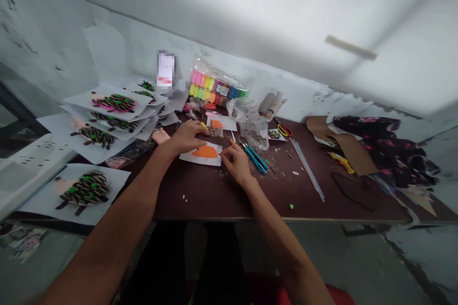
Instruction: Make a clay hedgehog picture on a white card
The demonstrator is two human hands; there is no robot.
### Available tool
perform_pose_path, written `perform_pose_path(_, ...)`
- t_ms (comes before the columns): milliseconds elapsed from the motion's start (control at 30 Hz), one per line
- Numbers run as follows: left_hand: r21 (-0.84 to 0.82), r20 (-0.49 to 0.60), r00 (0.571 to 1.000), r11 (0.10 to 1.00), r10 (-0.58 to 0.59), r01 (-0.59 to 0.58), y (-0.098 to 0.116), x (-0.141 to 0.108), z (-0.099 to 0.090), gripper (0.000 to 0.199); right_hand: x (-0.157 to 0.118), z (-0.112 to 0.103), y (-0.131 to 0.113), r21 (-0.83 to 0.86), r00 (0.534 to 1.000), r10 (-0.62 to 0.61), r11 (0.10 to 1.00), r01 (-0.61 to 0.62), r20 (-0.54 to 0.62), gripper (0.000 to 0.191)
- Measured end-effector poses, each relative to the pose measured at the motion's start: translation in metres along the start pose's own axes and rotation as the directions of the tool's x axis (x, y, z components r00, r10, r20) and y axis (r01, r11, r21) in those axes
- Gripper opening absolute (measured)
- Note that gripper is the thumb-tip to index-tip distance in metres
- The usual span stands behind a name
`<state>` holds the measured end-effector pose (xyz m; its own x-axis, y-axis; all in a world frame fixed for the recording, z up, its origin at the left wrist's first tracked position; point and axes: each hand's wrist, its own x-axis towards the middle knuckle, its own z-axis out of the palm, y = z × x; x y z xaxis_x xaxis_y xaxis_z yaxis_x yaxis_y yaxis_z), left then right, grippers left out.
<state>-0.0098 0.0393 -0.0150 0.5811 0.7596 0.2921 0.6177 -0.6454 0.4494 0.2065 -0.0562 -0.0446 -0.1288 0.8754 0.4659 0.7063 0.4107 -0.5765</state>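
Card with orange clay dome (205,153) lay between the hands: left hand (186,137) spread just beside it, right hand (234,163) pinching something (221,152) too small to tell at its edge.

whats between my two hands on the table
In the head view, a white card bearing an orange clay dome lies between the left hand and the right hand.
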Motion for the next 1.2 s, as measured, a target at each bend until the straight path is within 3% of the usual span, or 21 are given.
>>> perform_pose_path(100,-0.075,0.089,0.987,0.989,0.134,-0.127,0.012,0.000,0.005,0.038,-0.001,0.000,0.001,-0.012,1.000,0.003,1.000,-0.002,0.009,0.011)
perform_pose_path(367,0.053,0.299,0.952,0.995,0.064,-0.084,0.032,-0.002,0.022,0.039,-0.001,0.002,0.003,-0.015,0.999,-0.052,0.999,0.052,0.010,0.013)
perform_pose_path(933,0.054,0.285,0.956,0.995,0.067,-0.085,0.031,-0.002,0.021,0.050,-0.002,0.003,0.002,-0.120,0.998,-0.040,0.992,0.047,0.058,0.010)
perform_pose_path(1200,0.059,0.315,0.948,0.996,0.049,-0.071,0.019,-0.001,0.031,0.065,-0.003,0.002,-0.002,-0.139,0.996,-0.037,0.989,0.048,0.081,0.011)
